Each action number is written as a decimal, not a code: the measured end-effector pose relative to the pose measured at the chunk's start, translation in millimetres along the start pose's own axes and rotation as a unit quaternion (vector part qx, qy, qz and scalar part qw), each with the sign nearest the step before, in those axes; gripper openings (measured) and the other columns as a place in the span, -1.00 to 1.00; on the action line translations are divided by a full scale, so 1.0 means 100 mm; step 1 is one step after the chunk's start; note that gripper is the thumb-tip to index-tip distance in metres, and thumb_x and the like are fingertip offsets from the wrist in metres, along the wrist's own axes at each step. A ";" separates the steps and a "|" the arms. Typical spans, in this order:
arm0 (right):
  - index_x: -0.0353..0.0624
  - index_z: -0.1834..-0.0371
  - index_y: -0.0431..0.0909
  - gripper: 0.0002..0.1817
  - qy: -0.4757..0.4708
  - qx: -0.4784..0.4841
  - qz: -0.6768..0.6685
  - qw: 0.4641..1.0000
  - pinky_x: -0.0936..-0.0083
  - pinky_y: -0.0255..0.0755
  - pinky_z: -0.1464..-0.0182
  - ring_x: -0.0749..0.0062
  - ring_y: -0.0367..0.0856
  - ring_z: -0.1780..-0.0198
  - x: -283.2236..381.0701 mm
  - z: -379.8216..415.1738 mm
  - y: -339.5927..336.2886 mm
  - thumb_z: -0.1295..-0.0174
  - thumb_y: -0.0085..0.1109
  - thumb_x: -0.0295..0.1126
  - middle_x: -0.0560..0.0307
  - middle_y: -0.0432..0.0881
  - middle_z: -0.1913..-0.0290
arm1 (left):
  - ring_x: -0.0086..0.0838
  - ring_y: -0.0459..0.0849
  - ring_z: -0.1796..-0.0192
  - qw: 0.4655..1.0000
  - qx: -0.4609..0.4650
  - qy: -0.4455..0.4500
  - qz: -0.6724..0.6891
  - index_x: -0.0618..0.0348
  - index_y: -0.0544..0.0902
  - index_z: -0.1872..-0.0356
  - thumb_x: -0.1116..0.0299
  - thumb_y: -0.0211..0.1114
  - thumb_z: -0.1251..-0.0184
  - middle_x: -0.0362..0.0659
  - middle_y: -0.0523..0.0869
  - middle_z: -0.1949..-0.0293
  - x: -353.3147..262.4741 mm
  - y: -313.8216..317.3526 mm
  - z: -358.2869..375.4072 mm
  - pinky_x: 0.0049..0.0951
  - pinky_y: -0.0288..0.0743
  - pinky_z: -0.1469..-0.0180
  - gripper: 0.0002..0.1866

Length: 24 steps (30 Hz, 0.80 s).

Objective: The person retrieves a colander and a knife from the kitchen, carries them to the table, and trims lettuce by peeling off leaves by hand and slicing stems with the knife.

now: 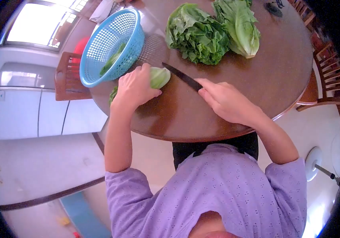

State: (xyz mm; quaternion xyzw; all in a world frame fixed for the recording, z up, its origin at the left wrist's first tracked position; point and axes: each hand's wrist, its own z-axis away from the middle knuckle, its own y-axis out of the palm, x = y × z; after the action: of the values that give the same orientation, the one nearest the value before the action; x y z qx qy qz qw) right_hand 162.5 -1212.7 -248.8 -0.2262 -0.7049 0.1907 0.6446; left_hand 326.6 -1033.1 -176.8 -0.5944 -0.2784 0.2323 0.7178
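Note:
My left hand (136, 86) is wrapped over a head of lettuce (160, 77) lying on the brown round table (201, 115); its pale base sticks out to the right and some leaves show at the left. In my right hand (223, 99) is the handle of a dark-bladed knife (182, 77), whose tip points up and left, close to the lettuce's base. Behind my left hand stands a blue perforated basket (136, 43) with green leaves (113, 59) inside.
At the back of the table lie a leafy lettuce (195, 35) and a longer lettuce (239, 27). A dark object (273, 8) rests near the far right edge. Wooden chairs (330, 73) (64, 77) stand right and left.

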 end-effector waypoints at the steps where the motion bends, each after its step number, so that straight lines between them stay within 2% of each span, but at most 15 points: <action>1: -0.24 -0.16 0.36 -0.66 0.000 0.002 0.001 1.000 0.03 0.36 0.13 -0.28 0.54 0.18 -0.01 -0.01 0.01 -0.40 -0.16 -0.34 -0.38 0.58 0.28 | -0.02 0.66 0.08 1.000 -0.002 0.005 -0.001 0.28 0.48 0.14 0.18 0.50 0.13 0.10 0.68 0.20 0.01 0.00 0.00 -0.13 0.49 0.00 -0.44; 8: -0.26 -0.07 0.39 -0.69 0.016 0.057 -0.015 0.998 0.00 0.36 0.15 -0.28 0.54 0.19 0.00 -0.12 -0.06 -0.41 -0.15 -0.30 -0.36 0.59 0.29 | -0.02 0.64 0.08 0.999 -0.015 0.034 0.009 0.27 0.47 0.17 0.19 0.50 0.15 0.09 0.67 0.21 0.05 0.06 -0.01 -0.14 0.48 0.00 -0.46; 11: -0.28 0.00 0.40 -0.72 0.014 0.069 0.003 0.998 -0.02 0.36 0.15 -0.30 0.54 0.19 0.02 -0.16 -0.07 -0.41 -0.15 -0.30 -0.38 0.59 0.30 | -0.02 0.60 -0.03 0.999 0.023 0.036 0.008 0.17 0.45 -0.06 0.14 0.52 0.15 0.08 0.66 0.08 0.10 0.06 -0.07 -0.12 0.44 -0.06 -0.30; 15: -0.32 0.07 0.39 -0.73 0.014 0.072 0.035 0.997 -0.05 0.37 0.19 -0.34 0.55 0.23 0.07 -0.20 -0.04 -0.41 -0.14 -0.31 -0.40 0.59 0.33 | -0.02 0.60 -0.03 0.998 0.033 0.052 0.012 0.15 0.47 -0.04 0.15 0.51 0.14 0.06 0.66 0.09 0.15 0.08 -0.11 -0.12 0.44 -0.06 -0.34; 18: -0.44 0.27 0.40 -0.77 0.000 0.060 0.060 0.996 -0.03 0.45 0.20 -0.34 0.58 0.28 0.10 -0.25 -0.02 -0.34 -0.11 -0.42 -0.39 0.60 0.40 | -0.02 0.60 -0.02 0.998 0.030 0.060 0.018 0.15 0.49 -0.01 0.15 0.50 0.14 0.06 0.66 0.12 0.17 0.10 -0.13 -0.12 0.44 -0.05 -0.37; 21: -0.44 0.25 0.41 -0.80 0.023 0.080 0.082 0.993 -0.02 0.47 0.18 -0.31 0.60 0.23 0.18 -0.30 -0.02 -0.29 -0.09 -0.46 -0.40 0.61 0.33 | -0.01 0.60 0.01 0.996 0.006 0.082 0.027 0.17 0.49 0.01 0.15 0.50 0.15 0.07 0.66 0.15 0.22 0.16 -0.13 -0.12 0.45 -0.03 -0.38; 24: -0.41 0.19 0.37 -0.76 0.023 0.084 0.124 0.988 -0.04 0.41 0.27 -0.30 0.58 0.32 0.10 -0.39 0.09 -0.38 -0.12 -0.37 -0.37 0.59 0.43 | 0.00 0.60 0.02 0.996 0.005 0.087 0.035 0.18 0.49 0.01 0.15 0.51 0.16 0.08 0.66 0.16 0.20 0.14 -0.13 -0.11 0.45 -0.01 -0.37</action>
State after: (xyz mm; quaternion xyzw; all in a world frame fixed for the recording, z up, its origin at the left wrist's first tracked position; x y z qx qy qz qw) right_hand 201.8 -1200.5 -242.3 -0.2613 -0.6374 0.3228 0.6490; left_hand 350.3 -1026.6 -190.2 -0.6178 -0.1928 0.2066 0.7338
